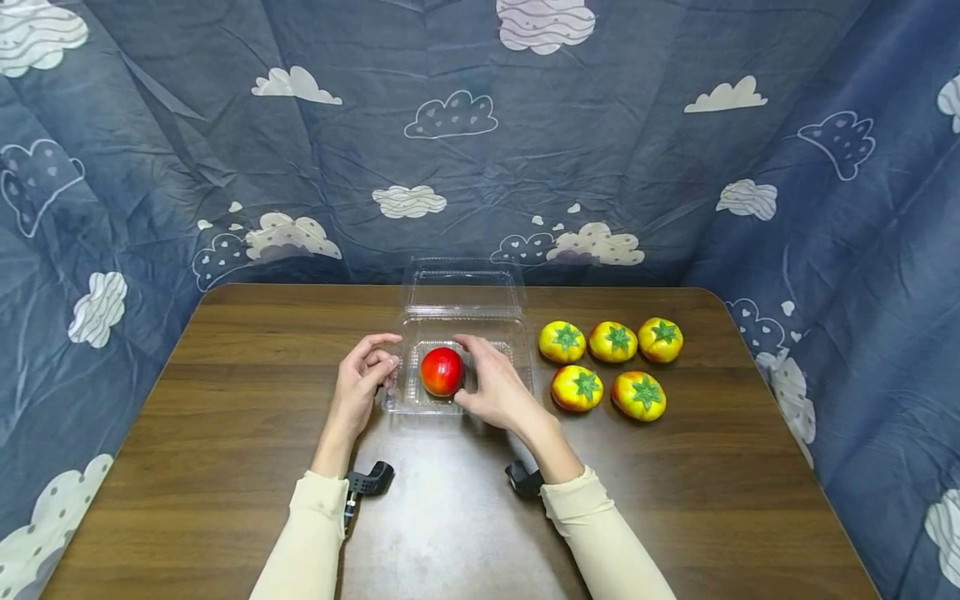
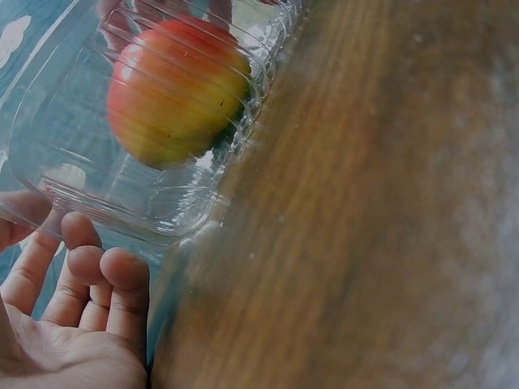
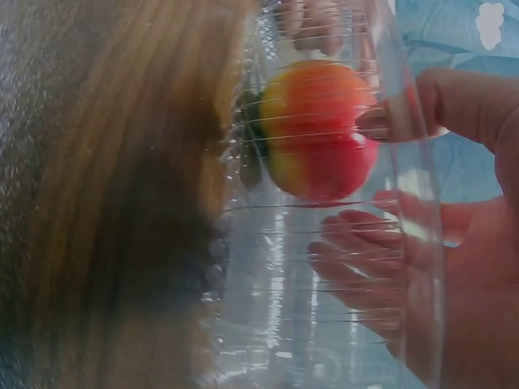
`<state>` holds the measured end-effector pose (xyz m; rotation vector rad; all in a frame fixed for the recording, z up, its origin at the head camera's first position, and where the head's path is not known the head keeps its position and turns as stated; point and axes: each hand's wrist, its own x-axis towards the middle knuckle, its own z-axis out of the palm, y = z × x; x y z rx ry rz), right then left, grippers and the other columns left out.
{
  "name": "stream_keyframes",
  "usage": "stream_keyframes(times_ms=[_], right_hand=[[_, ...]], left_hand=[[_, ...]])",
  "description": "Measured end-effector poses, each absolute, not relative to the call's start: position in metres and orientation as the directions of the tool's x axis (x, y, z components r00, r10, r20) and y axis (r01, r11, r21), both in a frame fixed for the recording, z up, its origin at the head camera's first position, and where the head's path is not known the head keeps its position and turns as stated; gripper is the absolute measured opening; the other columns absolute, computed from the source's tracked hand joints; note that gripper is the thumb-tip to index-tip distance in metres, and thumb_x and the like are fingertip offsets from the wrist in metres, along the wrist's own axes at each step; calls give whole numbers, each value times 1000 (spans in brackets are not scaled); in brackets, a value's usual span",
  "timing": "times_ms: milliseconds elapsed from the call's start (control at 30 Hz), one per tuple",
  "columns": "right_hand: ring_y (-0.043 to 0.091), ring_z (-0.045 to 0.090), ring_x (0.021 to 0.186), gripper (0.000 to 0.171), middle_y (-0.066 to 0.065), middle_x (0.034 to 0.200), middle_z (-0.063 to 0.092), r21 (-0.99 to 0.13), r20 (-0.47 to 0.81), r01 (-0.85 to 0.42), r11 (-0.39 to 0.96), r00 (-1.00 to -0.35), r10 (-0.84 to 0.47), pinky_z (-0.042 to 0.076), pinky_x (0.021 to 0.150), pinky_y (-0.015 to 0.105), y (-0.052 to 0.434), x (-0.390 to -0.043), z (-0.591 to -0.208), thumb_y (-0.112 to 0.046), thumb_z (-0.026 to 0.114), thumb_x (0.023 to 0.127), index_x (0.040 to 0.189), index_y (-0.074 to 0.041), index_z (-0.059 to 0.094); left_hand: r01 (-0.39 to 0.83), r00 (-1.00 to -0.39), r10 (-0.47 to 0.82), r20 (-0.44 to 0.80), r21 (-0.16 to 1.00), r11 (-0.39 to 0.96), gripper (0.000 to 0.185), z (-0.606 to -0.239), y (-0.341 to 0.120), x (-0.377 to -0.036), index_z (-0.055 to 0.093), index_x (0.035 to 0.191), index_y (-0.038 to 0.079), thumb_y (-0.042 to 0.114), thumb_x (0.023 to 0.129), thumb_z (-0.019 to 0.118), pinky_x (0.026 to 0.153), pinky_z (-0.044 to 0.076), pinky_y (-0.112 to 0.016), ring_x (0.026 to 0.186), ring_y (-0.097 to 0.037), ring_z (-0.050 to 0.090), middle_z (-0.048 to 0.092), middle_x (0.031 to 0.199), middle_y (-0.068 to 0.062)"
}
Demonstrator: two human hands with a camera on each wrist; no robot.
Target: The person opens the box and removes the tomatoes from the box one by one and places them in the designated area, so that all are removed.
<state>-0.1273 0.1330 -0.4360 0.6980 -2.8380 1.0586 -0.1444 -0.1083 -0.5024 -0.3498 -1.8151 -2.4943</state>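
— One red tomato (image 1: 442, 371) sits inside the clear clamshell box (image 1: 457, 333), on the tray's floor, left of middle. Where are your hands?

— Both are at that box. Your left hand (image 1: 365, 373) is at the box's left wall with fingers loosely curled, gripping nothing; the left wrist view shows the fingertips (image 2: 122, 271) just short of the plastic. Your right hand (image 1: 495, 385) reaches into the box from its right side, fingers relaxed and spread beside the tomato; whether they touch it, you cannot tell.

— And the box itself?

— Its lid (image 1: 462, 286) is hinged back, behind the tray.

— What does it stand on?

— A dark wooden table (image 1: 225, 467), box near the far middle. Blue cloth printed with white clouds (image 1: 450, 117) hangs behind the box and to both sides.

— Anything else close?

— Five yellow-orange tomatoes with green tops (image 1: 611, 365) lie right of the box: three in a far row, two nearer. They are apart from the box, and your right forearm passes just left of them.
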Motion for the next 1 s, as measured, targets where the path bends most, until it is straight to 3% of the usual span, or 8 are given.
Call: stream_keyframes(times_ms=[333,567,800,1000], right_hand=[[26,56,123,72,12,134,58,-602,167,-430,673,-892,-421,44,108,42,129,-133,-441,-10,74,71,139,-6,50],[26,56,124,78,7,139,55,-597,84,-406,692,-889,-450,44,109,43,123,-141,-442,-14,79,72,143,-11,46],[26,57,124,75,6,138,58,-588,64,-441,678,-861,-505,44,108,44,121,-146,-445,-20,83,75,141,-12,49],[27,58,120,73,6,134,60,-605,79,-416,679,-880,-468,44,106,46,121,-146,-445,-25,84,75,139,-14,51]], left_hand=[[168,-971,109,214,929,-330,35,-504,-109,-146,52,126,-13,-8,92,59,45,46,-24,54,-18,46,54,71,-10],[170,-971,103,216,926,-338,35,-505,-108,-147,51,125,-15,-10,92,58,44,45,-26,54,-18,46,53,72,-14],[159,-975,97,200,933,-322,34,-507,-108,-147,53,125,-12,-9,92,58,44,45,-25,54,-19,46,53,72,-15],[155,-976,97,195,934,-323,34,-506,-109,-147,53,125,-11,-8,92,59,44,45,-25,54,-20,46,53,72,-14]])
